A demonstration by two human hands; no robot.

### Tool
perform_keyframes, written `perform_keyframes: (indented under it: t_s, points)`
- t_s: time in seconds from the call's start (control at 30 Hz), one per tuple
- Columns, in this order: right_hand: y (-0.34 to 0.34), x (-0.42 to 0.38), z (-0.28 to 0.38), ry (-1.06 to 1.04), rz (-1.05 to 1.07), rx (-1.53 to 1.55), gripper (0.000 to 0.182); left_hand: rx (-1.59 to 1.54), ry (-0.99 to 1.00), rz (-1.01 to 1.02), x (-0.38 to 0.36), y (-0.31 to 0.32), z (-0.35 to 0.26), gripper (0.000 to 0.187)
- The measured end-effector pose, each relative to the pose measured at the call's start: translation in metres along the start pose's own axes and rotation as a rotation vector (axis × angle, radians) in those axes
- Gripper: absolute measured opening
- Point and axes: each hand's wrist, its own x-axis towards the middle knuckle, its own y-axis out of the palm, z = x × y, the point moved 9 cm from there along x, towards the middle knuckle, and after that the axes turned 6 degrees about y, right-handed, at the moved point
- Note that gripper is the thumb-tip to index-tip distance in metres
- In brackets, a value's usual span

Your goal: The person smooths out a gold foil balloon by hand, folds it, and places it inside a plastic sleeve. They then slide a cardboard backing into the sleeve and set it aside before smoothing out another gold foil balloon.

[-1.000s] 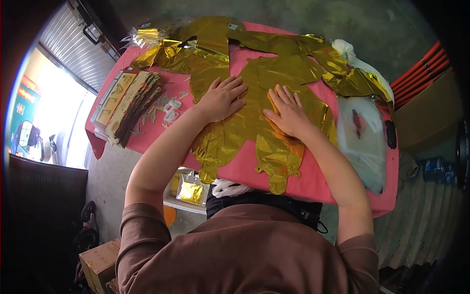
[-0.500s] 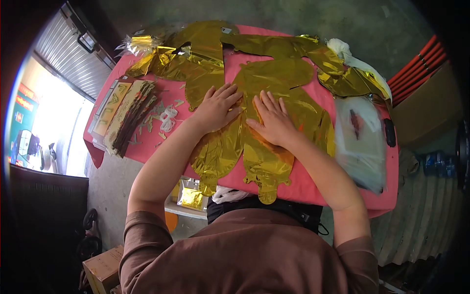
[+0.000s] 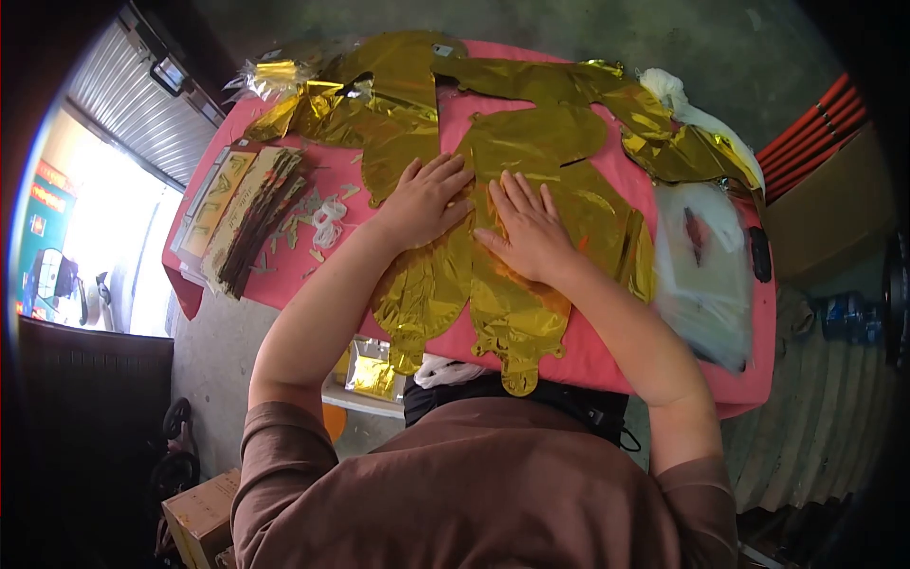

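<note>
On the L side of the counter w/ a pink cloth cover (image 3: 602,365), a stack of flat packs w/ gold lettering (image 3: 216,204) lay beside a fanned stack of brown patterned card strips (image 3: 248,228), both slanting away toward the far R. Farther back, near the far L edge, were shiny clear packets w/ gold contents (image 3: 277,74). Just R of the card strips: small pale scraps (image 3: 301,213) & a loose coil of white string (image 3: 328,223). Below the near edge, a clear packet w/ gold foil (image 3: 373,376) sat on a white shelf (image 3: 365,402).

Mid-counter, in front of the person, lay the flat, lobed gold foil shape (image 3: 517,318), slightly wrinkled. Its long axis ran approx. near-to-far, narrow tabbed ends pointing at the person, the R one just over the near edge. Couldn't tell if it was one pc. or overlapping pcs. The left hand (image 3: 424,204) lay palm down on its L part, fingers pointing far & R. The right hand (image 3: 531,230) lay palm down on the R part, fingers angled far & L. Both were open, apart, w/ foil showing btwn.

More gold foil (image 3: 531,81) ran along the far side, next to a white bundle (image 3: 664,87) at far R. Nearer, on the R side: clear plastic bags w/ a dark red mark (image 3: 706,284), then a small black object (image 3: 759,254) by the edge.
</note>
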Motion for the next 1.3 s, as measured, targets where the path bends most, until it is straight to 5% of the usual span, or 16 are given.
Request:
perform_keyframes:
  t_s: [1.03,1.3]
  points:
    - [-0.001,-0.004,-0.002,-0.038,-0.08,-0.06,0.073,-0.025,0.055,-0.068,-0.001,-0.005,0.003,0.051]
    - [-0.005,-0.004,-0.002,-0.059,-0.128,0.04,0.075,-0.183,0.054,-0.114,0.038,-0.02,-0.008,0.035]
